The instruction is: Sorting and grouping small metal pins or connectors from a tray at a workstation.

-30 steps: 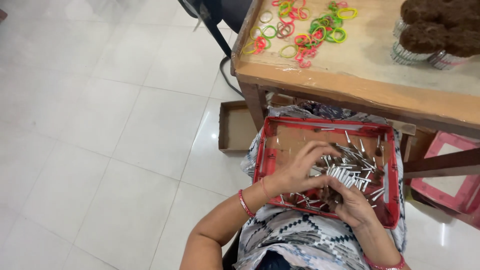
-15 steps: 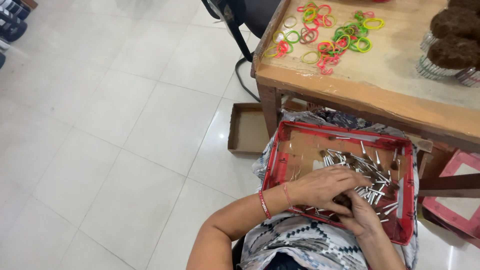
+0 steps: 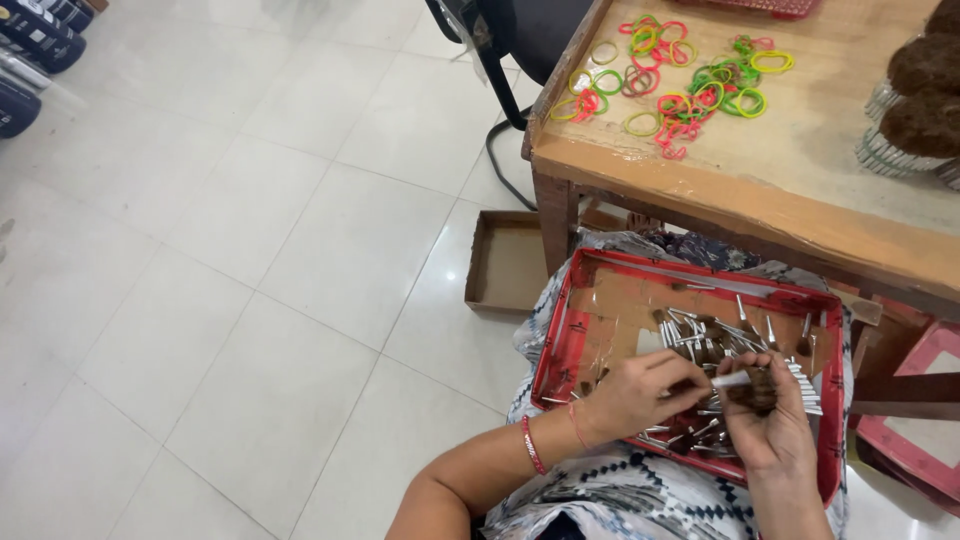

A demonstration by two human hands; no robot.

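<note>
From the head camera, both hands meet over the red tray (image 3: 560, 340) on the lap: the left hand (image 3: 630, 395) and right hand (image 3: 765, 425) pinch a small silver tube (image 3: 730, 379) between them, fingers closed on it, above the heap of silver tubes (image 3: 715, 340) in the tray. Just ahead, the wooden table (image 3: 760, 215) edge overhangs the tray's far side, strewn with coloured rubber bands (image 3: 690, 70) and brown tufts (image 3: 920, 95) at its right. On the tiled floor (image 3: 250, 250), an open cardboard box (image 3: 505, 262) lies by the table leg, a black chair (image 3: 510, 40) behind.
</note>
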